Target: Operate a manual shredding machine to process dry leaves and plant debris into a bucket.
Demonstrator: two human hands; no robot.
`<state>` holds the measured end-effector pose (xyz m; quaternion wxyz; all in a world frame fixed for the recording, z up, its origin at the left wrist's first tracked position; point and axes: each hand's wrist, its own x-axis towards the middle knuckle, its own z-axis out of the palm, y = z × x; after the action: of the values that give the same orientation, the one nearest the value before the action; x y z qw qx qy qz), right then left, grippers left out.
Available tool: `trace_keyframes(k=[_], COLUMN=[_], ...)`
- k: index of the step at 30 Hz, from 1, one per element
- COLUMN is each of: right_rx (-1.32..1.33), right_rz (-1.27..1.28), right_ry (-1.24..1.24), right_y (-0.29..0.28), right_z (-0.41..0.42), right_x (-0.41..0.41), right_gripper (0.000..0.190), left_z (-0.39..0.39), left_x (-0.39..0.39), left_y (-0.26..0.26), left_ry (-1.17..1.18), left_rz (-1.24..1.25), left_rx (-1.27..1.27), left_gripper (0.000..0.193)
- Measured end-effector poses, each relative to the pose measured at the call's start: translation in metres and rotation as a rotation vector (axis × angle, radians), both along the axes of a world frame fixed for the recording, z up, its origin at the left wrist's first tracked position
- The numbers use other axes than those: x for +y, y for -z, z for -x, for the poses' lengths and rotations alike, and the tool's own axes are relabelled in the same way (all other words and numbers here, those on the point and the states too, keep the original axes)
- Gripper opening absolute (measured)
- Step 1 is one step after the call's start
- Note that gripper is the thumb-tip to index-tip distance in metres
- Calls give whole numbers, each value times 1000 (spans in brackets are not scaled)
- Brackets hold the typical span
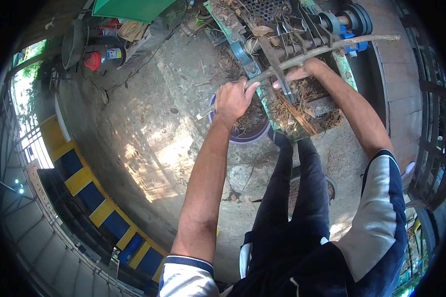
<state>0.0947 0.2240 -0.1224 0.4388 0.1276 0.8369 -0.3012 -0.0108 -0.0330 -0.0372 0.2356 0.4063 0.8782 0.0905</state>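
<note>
A long wooden stick [342, 43] lies slantwise across the frame of a shredder-like machine with a row of metal blades [301, 31]. My left hand [232, 97] is closed around the stick near its pale cut end, above a purple tub [251, 139] of plant debris. Under the stick's middle, partly covered by it and by a metal bar [275, 61], is my right hand [301, 72]; whether its fingers grip anything is unclear. Dry leaves and a bundle of brown fibres [299, 117] lie in the machine's lower part, just below my right hand.
Pulleys [356, 20] and a blue motor [351, 44] sit at the machine's right. A green metal hopper [130, 8], a container with a red lid [93, 60] and a wood block [133, 30] are at upper left. Behind my legs stands a round container [331, 187].
</note>
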Motion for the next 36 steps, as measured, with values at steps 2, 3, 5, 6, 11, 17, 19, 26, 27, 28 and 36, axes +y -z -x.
trace_keyframes(k=[2,3,5,6,11,17,19,26,27,28,36], right_rx=[-23,-34,-91,77,45,188,264,516,432,533,758], right_rz=[-2,-8,34,-71,-198,-283,-329,-281,-195,-162,-252], right_ry=[-58,-109,-143,-168,-142,-158,-166,91,312,344,33], right_y=[-5,-5,-3,-1,4,19,30,52,52,49,9], right_z=[5,8,10,9,11,7,1,-8,-1,-8,-39], right_x=[-1,-2,-6,-8,-9,-9,-11,-8,-11,-9,-9], right_gripper=[101,101,114,118,122,96,86,44,38,35,19], left_z=[0,0,1,1,1,0,0,0,-2,-1,-2], left_x=[0,0,0,0,0,-1,-1,0,0,1,0], left_y=[0,0,1,2,1,1,3,5,5,4,7], left_ry=[-3,5,-1,0,0,2,1,2,10,8,9], left_rz=[25,20,37,27,42,29,22,-11,1,17,53], left_rx=[-20,-23,-20,-20,-15,6,5,11,7,11,48], left_gripper=[61,61,61,61,63,63,62,61,61,61,52])
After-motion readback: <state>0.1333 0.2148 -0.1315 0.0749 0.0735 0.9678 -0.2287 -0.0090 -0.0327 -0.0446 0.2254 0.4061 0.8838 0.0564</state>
